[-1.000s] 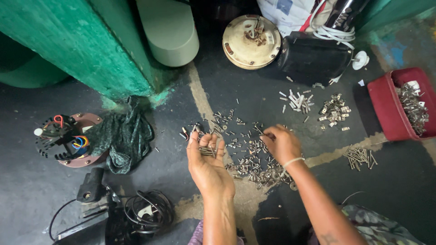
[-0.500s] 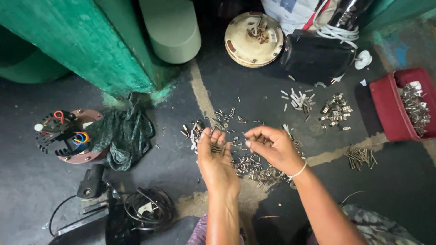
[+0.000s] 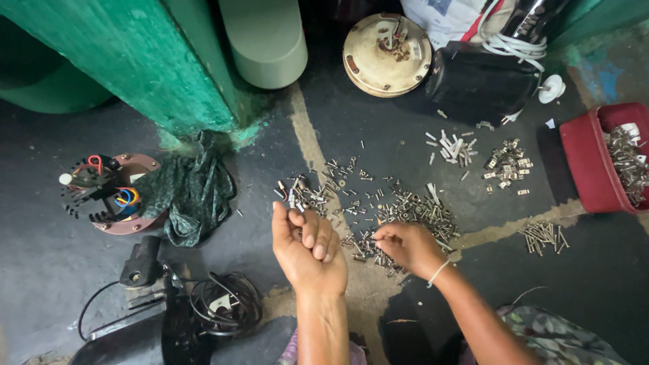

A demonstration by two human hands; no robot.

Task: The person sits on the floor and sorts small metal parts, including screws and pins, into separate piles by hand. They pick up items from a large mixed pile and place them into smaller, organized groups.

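screw pile before hands, bin right, cloth left

Repair workshop; loose screws, motor parts on floor

I see dark concrete floor, pale seams crossing it. Scattered pile of small metal screws at centre. Red plastic tray at 3 o'clock. Round cream motor cover at 12. Crumpled dark green cloth and wired motor stator at 9. Black coiled cable at 7.
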